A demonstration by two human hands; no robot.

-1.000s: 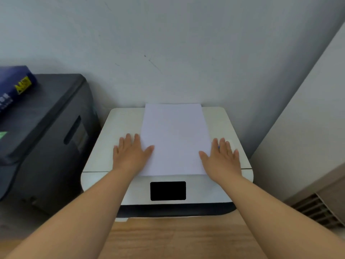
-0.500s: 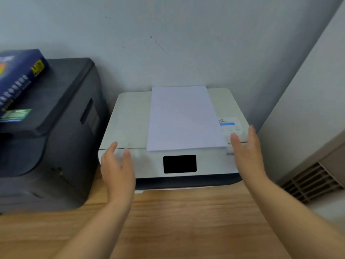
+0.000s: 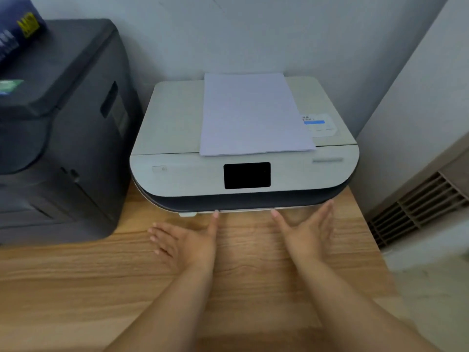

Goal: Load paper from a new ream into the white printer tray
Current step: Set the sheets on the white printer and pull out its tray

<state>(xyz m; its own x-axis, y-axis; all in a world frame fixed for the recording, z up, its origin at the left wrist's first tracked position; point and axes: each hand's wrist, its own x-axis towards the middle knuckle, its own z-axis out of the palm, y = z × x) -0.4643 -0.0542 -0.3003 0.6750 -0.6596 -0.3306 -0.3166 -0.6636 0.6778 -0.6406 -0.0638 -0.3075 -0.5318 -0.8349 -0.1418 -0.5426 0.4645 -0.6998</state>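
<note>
The paper (image 3: 253,113) lay flat on top of the white printer (image 3: 172,118). I think it was parked there so both hands were free for the tray (image 3: 243,210). Its thin front edge showed under the printer's dark band, pushed in. I had the left hand (image 3: 187,242) and the right hand (image 3: 307,232) low over the wooden table (image 3: 76,275), palms up, just in front of that edge, ready to hook under and pull, I guess. All the fingers were spread wide and held nothing. Both thumb tips were right at the edge; I could not tell if they touched it.

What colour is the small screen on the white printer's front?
The small rectangular screen is black; the head view shows it.
</note>
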